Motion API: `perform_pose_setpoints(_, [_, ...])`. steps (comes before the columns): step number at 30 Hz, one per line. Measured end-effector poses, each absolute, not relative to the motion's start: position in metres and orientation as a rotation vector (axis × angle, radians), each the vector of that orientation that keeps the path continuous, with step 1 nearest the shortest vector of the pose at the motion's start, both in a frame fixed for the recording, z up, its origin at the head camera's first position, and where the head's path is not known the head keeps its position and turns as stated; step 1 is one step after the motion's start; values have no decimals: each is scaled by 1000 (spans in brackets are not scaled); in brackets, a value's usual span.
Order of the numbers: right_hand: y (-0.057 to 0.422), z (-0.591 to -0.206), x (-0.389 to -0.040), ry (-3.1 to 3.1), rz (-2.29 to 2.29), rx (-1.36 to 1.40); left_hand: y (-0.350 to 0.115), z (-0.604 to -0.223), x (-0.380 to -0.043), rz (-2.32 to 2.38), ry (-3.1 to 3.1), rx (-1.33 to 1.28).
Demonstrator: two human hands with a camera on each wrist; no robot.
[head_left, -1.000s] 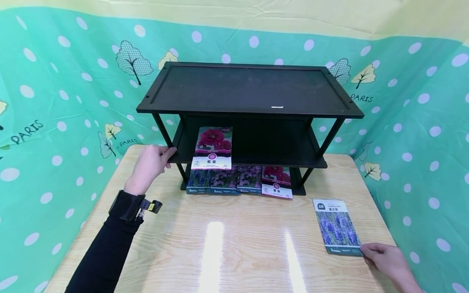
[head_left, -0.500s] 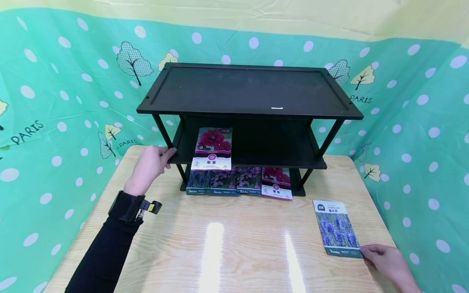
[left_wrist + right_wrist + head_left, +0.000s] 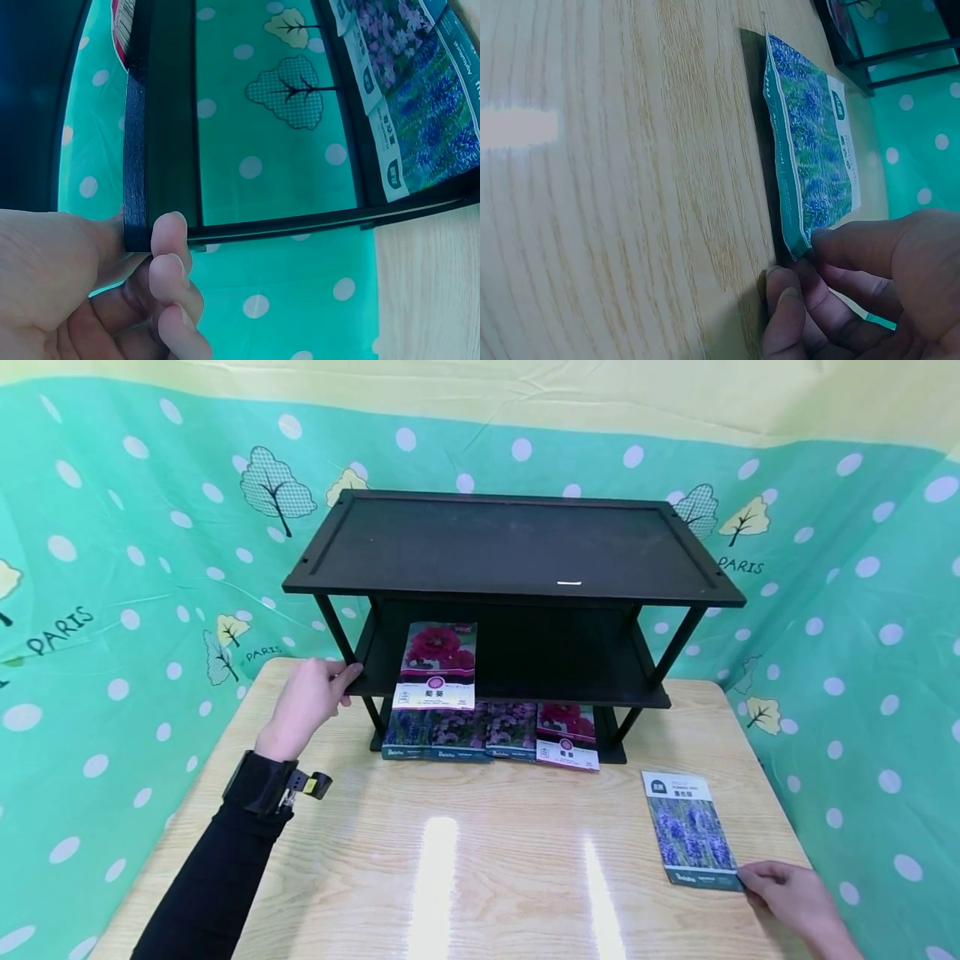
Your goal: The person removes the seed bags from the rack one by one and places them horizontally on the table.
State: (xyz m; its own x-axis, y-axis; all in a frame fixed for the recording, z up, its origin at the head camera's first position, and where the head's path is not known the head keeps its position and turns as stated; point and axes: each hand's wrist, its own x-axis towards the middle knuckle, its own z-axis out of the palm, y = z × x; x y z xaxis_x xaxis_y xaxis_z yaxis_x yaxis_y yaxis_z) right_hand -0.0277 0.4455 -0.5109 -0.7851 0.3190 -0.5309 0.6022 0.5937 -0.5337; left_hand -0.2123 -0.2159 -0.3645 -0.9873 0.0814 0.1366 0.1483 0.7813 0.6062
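Observation:
With thumb and fingers, my left hand (image 3: 307, 702) grips the front left corner of the middle shelf of a black rack (image 3: 517, 547); the left wrist view shows the thumb side and fingertips around that shelf edge (image 3: 136, 165). At the lower right, my right hand (image 3: 797, 897) pinches the near corner of a lavender seed packet (image 3: 692, 833), thumb on top. That packet's near edge stands slightly off the table in the right wrist view. A hollyhock seed packet (image 3: 437, 665) lies on the middle shelf at the left, overhanging its front edge.
Several seed packets stand side by side on the bottom shelf, among them a purple-flowered packet (image 3: 512, 729) and a red-flowered packet (image 3: 567, 737) at the right. The rack stands at the back of a wooden table (image 3: 517, 852), before a green dotted curtain (image 3: 112, 610).

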Motion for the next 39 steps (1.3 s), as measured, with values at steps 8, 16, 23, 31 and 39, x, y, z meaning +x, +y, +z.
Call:
perform_pose_setpoints(8, [447,-505,-26,2512,-901,675,-217,-365,-212,-1013,-2867,-192])
perform_pose_setpoints(16, [443,-487,-28,2561,-855,588,-218,-363,-212,-1021,-2869,-197])
perform_pose_setpoints(23, [438,-475,-33,2625,-805,493,-218,-363,-212,-1011,-2859,-208])
perform_pose_setpoints(31, [426,-463,-37,2754,-737,363,-216,-365,-212,-999,-2863,-181])
perform_pose_setpoints(39, [408,-450,-43,2754,-769,331,-215,-364,-212,-1017,-2859,-176])
